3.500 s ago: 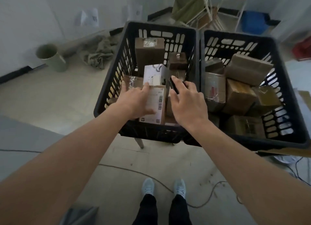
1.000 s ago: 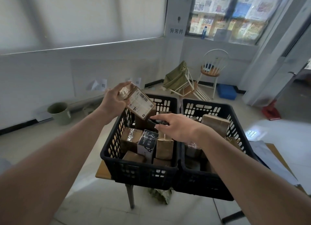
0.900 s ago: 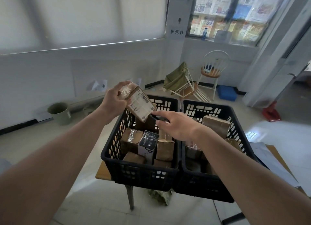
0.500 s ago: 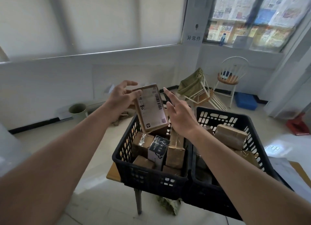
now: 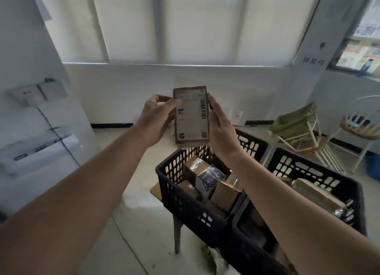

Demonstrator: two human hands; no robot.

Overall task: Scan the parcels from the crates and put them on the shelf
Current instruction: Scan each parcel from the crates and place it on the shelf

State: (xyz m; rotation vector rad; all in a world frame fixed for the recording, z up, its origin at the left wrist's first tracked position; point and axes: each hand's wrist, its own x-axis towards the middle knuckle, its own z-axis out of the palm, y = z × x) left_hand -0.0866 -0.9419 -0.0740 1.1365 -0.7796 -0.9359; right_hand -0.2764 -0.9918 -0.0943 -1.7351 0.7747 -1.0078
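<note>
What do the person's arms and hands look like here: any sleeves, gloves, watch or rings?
Both forearms are bare all the way to the frame edge, with no sleeves showing. The left hand and right hand are ungloved; no watch, wristband or ring is visible on either.

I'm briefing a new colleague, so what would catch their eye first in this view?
First, the flat brown cardboard parcel with a white barcode label, held upright at centre between the left hand and right hand. Below it, two black slotted plastic crates of brown boxes sit side by side on a small table.
</note>
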